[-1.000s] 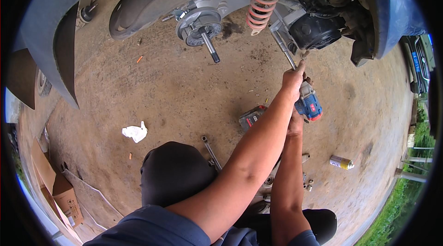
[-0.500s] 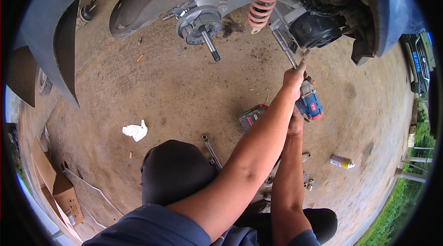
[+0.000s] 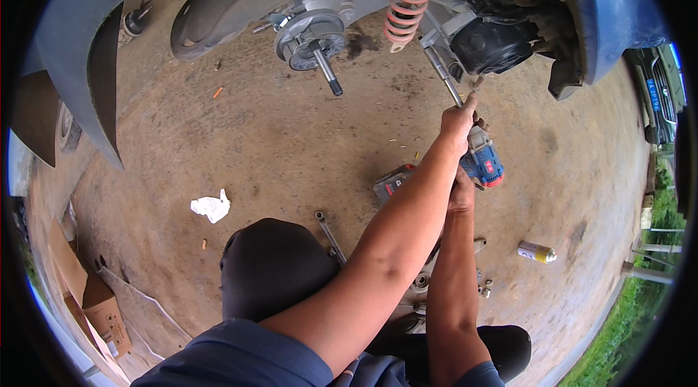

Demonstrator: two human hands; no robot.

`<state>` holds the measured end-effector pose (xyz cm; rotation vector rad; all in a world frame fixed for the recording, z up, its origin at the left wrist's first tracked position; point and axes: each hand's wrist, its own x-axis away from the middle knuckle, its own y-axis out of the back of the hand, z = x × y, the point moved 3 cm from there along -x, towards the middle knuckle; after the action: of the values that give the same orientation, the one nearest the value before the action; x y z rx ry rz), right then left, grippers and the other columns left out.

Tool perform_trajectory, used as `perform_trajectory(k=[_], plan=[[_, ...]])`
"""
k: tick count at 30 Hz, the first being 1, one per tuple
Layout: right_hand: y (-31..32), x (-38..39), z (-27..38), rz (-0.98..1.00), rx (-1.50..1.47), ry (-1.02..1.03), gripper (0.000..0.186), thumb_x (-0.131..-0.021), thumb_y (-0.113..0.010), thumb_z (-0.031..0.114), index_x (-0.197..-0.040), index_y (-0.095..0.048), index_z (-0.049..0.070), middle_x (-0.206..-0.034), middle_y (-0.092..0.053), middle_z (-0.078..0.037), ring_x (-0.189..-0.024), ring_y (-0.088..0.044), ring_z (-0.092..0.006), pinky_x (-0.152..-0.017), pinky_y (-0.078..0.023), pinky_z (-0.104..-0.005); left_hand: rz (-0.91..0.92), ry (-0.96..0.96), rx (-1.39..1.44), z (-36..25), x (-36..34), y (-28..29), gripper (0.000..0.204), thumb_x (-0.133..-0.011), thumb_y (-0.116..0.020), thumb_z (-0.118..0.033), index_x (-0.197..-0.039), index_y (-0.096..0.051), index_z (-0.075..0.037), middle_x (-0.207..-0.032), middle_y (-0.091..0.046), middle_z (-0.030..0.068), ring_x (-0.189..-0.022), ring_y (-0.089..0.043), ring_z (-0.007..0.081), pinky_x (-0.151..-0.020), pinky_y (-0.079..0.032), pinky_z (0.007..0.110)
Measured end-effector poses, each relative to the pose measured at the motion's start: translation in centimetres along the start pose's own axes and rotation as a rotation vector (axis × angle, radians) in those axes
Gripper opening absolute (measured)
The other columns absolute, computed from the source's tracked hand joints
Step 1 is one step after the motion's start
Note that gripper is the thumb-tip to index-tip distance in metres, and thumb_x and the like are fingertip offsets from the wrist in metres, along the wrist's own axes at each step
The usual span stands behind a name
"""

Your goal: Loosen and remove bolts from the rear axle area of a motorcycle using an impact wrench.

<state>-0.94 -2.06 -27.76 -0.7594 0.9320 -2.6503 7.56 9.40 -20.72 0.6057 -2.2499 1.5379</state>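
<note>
My right hand [image 3: 461, 192] is wrapped around the handle of a blue cordless impact wrench [image 3: 484, 160]; its battery pack sticks out to the left, past my left forearm. Ahead of the wrench's nose, my left hand [image 3: 458, 125] is closed around the near end of a long metal extension bar [image 3: 443, 76], with some fingers hidden. The bar's far end meets the metal bracket beside the black round engine cover [image 3: 494, 47] of a scooter. Just left of that bracket hangs a red coil-spring shock absorber [image 3: 406, 15], its lower eye free.
A hub with a protruding axle [image 3: 325, 69] sits left, below a black fender [image 3: 240, 2]. On the floor lie a wrench [image 3: 331, 236], a spray can [image 3: 536, 252], crumpled white tissue [image 3: 211, 206] and small parts near my knees. A cardboard box [image 3: 107, 318] stands at left.
The whole view has shifted slightly, moving the scene a little left. Both hands keep their hold on the extension bar and impact wrench; their pose looks nearly the same.
</note>
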Motion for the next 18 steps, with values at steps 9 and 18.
perform_trajectory(k=[9, 18], plan=[[-0.1, 0.8, 0.5, 0.074, 0.104, -0.045, 0.044, -0.09, -0.067, 0.015, -0.129, -0.054, 0.0, -0.121, -0.065, -0.013, -0.104, -0.067, -0.0271, -0.092, -0.055, -0.0442, 0.003, 0.04, -0.1, -0.4, 0.1, 0.1, 0.04, -0.093, -0.067, -0.04, -0.076, -0.051, -0.008, -0.067, -0.058, 0.0074, -0.058, -0.064, 0.0217, -0.051, -0.053, 0.038], [-2.1, 0.7, 0.1, 0.054, 0.02, -0.021, 0.018, -0.09, -0.071, 0.02, -0.095, -0.058, 0.009, -0.069, -0.049, 0.006, -0.059, -0.045, -0.0057, -0.054, -0.04, -0.0193, 0.028, 0.111, -0.005, -1.0, 0.6, -0.1, 0.039, -0.093, -0.066, -0.042, -0.077, -0.05, -0.01, -0.063, -0.056, 0.0065, -0.053, -0.061, 0.0226, -0.053, -0.053, 0.04]])
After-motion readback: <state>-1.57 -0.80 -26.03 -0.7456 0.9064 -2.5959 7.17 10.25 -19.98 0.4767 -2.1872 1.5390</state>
